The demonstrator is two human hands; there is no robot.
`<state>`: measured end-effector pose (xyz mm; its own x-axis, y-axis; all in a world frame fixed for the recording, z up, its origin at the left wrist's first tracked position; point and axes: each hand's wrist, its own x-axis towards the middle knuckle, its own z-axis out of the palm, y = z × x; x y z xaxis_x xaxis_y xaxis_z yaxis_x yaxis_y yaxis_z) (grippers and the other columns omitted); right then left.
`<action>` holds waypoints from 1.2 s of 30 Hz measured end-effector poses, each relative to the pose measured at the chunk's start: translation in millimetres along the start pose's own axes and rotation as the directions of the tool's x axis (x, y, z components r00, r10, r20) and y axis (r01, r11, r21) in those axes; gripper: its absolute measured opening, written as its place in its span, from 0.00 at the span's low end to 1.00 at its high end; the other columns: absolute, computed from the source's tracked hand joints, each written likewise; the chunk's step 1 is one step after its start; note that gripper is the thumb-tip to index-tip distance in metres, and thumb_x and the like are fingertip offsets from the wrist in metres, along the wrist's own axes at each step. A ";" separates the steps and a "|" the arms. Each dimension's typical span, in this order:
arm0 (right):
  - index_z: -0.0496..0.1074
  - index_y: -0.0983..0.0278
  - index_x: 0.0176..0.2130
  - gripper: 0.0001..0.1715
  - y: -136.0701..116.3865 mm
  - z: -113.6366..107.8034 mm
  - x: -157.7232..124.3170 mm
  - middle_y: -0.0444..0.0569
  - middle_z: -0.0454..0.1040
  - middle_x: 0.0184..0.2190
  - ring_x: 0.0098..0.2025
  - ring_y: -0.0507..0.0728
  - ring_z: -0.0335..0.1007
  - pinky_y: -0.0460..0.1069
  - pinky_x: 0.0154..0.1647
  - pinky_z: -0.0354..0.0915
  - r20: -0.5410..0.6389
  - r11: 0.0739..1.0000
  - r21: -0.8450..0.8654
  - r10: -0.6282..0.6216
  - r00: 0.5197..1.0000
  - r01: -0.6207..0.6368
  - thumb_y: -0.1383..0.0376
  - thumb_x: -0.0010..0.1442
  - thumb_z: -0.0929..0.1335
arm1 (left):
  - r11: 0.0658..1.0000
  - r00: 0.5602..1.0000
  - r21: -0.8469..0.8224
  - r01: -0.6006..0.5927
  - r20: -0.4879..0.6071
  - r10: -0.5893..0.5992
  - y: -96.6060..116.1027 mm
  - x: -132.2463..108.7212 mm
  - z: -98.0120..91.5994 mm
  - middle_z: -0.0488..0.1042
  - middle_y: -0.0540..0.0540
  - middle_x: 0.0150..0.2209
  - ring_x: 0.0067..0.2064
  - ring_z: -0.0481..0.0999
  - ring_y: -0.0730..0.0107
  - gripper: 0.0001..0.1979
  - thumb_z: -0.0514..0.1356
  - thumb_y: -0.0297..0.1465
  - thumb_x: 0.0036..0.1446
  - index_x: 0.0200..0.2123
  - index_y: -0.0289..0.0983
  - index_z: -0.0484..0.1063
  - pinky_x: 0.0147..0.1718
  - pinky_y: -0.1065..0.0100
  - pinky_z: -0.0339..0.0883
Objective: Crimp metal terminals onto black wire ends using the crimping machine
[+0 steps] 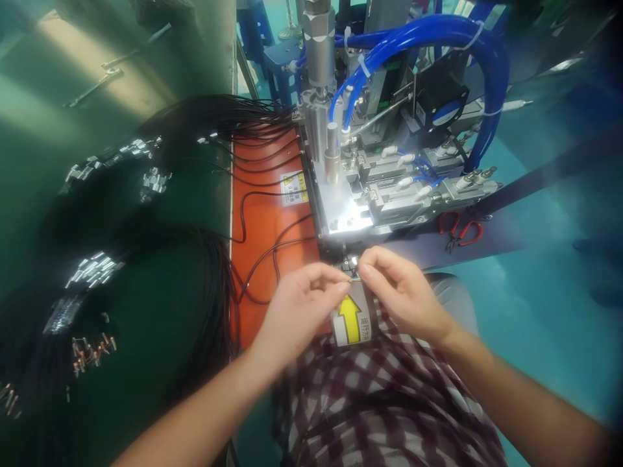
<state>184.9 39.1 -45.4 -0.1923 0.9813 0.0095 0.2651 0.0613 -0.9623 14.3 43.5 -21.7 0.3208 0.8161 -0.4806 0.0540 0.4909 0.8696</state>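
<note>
Floor [540, 311] spreads from three to four o'clock of the grip. The table [150, 363] fills nine; the machine [394, 211] stands at twelve, its near edge close. The orange board [265, 220], at ten, meets the table's straight edge. Left hand [309, 295] and right hand [406, 292] face each other, pinching. Red-handled pliers [452, 239] lie at two. Held between both hands, the piece [357, 279] looks slim, pale, largely hidden.

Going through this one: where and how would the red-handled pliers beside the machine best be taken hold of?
Probably by the red handles, the right hand coming from above and the right. The handles splay apart, giving a wide grip, while the dark head of the pliers points roughly toward the person. The machine crowds the far side.
</note>
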 end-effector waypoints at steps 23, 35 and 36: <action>0.61 0.62 0.27 0.13 31.1 3.1 15.7 0.42 0.60 0.24 0.27 0.51 0.57 0.46 0.29 0.59 -0.149 0.981 0.128 0.166 0.975 -0.147 0.64 0.63 0.63 | 0.212 0.716 0.858 -0.467 0.226 0.661 -17.7 27.0 -11.9 0.69 0.47 0.33 0.33 0.72 0.73 0.11 0.52 0.22 0.62 0.40 0.34 0.73 0.32 0.74 0.67; 0.62 0.63 0.27 0.12 33.4 6.0 16.9 0.42 0.60 0.25 0.27 0.51 0.57 0.45 0.29 0.59 -0.149 0.976 0.147 0.180 0.972 -0.158 0.66 0.63 0.63 | 0.127 0.684 0.880 -0.458 0.257 0.683 -16.7 28.1 -14.6 0.67 0.48 0.30 0.28 0.69 0.75 0.13 0.50 0.21 0.61 0.39 0.34 0.74 0.26 0.76 0.63; 0.62 0.63 0.27 0.11 34.0 6.2 16.5 0.41 0.60 0.24 0.27 0.50 0.57 0.45 0.29 0.59 -0.151 0.977 0.145 0.176 0.973 -0.155 0.66 0.63 0.63 | 0.122 0.682 0.881 -0.456 0.259 0.684 -17.1 28.2 -14.6 0.67 0.49 0.30 0.28 0.69 0.76 0.13 0.50 0.21 0.61 0.39 0.35 0.74 0.25 0.76 0.62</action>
<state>184.9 56.3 -79.6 0.0020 0.9928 -0.1196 0.1519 -0.1185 -0.9813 8.6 62.5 -51.8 0.5003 0.8137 0.2959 0.6937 -0.5812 0.4255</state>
